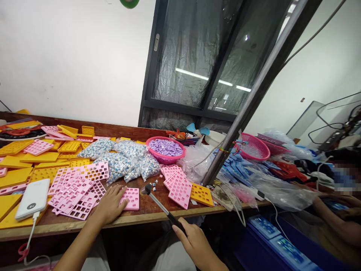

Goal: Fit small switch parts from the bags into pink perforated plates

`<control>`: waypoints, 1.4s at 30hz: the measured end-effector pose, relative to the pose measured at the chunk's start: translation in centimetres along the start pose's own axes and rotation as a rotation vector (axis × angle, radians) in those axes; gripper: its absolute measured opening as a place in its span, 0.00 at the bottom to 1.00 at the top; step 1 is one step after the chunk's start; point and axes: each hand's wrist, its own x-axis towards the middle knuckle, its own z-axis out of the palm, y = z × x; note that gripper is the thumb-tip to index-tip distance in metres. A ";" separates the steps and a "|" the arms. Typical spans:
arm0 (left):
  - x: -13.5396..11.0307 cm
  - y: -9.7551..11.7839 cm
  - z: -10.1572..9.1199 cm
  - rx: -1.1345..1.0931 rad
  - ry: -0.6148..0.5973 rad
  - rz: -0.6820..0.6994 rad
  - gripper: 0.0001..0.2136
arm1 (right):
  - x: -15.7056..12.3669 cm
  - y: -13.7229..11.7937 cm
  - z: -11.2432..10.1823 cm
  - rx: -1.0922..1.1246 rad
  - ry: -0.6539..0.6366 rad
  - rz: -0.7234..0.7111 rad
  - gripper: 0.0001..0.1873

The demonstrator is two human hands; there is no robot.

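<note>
My left hand lies flat with fingers spread, resting on the left side of a small pink grid plate on the wooden table. My right hand is closed around the black handle of a small hammer. The hammer's head rests on the table just right of the pink plate. A few tiny square pieces lie beside the hammer head.
A stack of pink grid plates and yellow plates cover the left. Bags of small parts, a pink basket of purple pieces, more plates, a white power bank. Another person's arm at right.
</note>
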 end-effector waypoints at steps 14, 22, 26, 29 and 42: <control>2.2 -0.8 -0.4 -0.016 -0.105 -0.068 0.24 | 0.2 -0.9 1.0 0.068 0.056 -0.022 0.24; 2.9 -0.9 -1.3 -0.027 -0.137 -0.089 0.23 | 1.5 -2.7 3.0 0.007 -0.010 -0.007 0.23; 3.4 -0.7 -1.8 -0.015 -0.143 -0.101 0.21 | 1.1 -2.3 3.1 -0.066 -0.014 0.010 0.22; 3.6 -0.5 -2.1 -0.002 -0.140 -0.115 0.20 | 0.7 -1.8 3.0 0.014 0.048 0.000 0.23; 3.7 0.2 -2.0 0.019 -0.120 -0.125 0.18 | 0.3 -2.7 2.7 0.094 0.100 -0.049 0.23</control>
